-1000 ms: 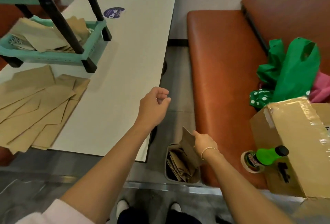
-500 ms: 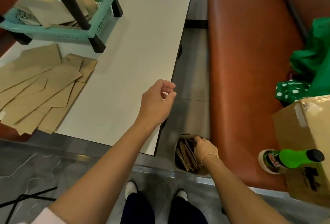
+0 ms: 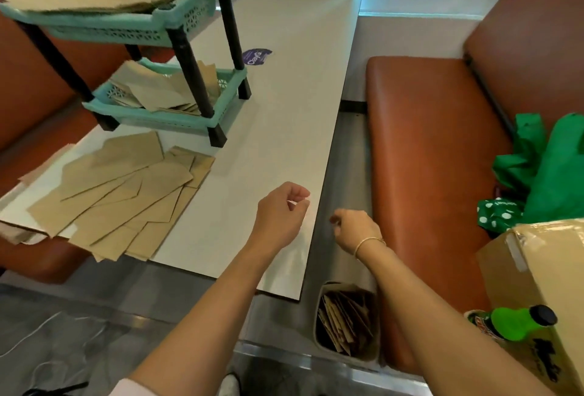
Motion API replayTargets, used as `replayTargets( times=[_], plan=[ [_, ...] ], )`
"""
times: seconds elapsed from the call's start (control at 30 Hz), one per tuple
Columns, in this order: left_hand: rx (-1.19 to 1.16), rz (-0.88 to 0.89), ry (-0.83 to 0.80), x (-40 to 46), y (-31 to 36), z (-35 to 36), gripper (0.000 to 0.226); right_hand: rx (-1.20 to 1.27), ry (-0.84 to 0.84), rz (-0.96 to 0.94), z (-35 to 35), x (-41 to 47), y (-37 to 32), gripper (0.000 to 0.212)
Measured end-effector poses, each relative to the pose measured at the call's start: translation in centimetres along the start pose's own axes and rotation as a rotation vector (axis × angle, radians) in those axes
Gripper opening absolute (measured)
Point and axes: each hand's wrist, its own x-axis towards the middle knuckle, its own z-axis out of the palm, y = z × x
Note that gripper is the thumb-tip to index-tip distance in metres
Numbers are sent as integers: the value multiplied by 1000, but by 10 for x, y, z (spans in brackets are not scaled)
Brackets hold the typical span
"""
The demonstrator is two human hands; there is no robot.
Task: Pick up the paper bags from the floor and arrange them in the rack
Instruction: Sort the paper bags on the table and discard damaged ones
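Observation:
Brown paper bags (image 3: 344,319) stand packed in a small grey bin (image 3: 318,340) on the floor, between the table and the bench. My right hand (image 3: 354,228) hovers well above the bin, fingers curled down, with nothing visible in it. Over the table's near right edge, my left hand (image 3: 281,210) is loosely closed and empty. A teal two-tier rack (image 3: 164,119) stands on the table at the far left, with paper bags on both shelves. More flat paper bags (image 3: 120,193) are fanned out on the table in front of it.
The white table (image 3: 284,95) runs away from me. To the right is a brown bench seat (image 3: 426,142) holding green bags (image 3: 556,168), a cardboard box (image 3: 553,269) and a green bottle (image 3: 518,323). Another brown seat is at the left.
My right hand has come up out of the bin without a bag, after holding one there a second ago. The view has tilted up toward the rack. My left hand has barely moved.

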Motion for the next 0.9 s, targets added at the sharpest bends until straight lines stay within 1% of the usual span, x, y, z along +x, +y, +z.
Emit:
replayTargets(
  times=[0.13,0.27,0.53,0.67,0.9],
  plan=[
    [8,-22,20,5,-7,-26,19,-12,130,-11,-36,1,-33,28],
    [38,-59,22,16,-35,-58,22,13,175,-60,-53,0,-74,30],
    [231,-169,85,43,-101,-136,30,-31,78,-190,-31,3,-167,30],
    [440,-191,133,55,-128,-167,40,-65,57,-202,-21,9,-199,29],
    [498,-191,188,86,-169,-203,49,-117,70,-183,-13,20,-232,29]
  ],
)
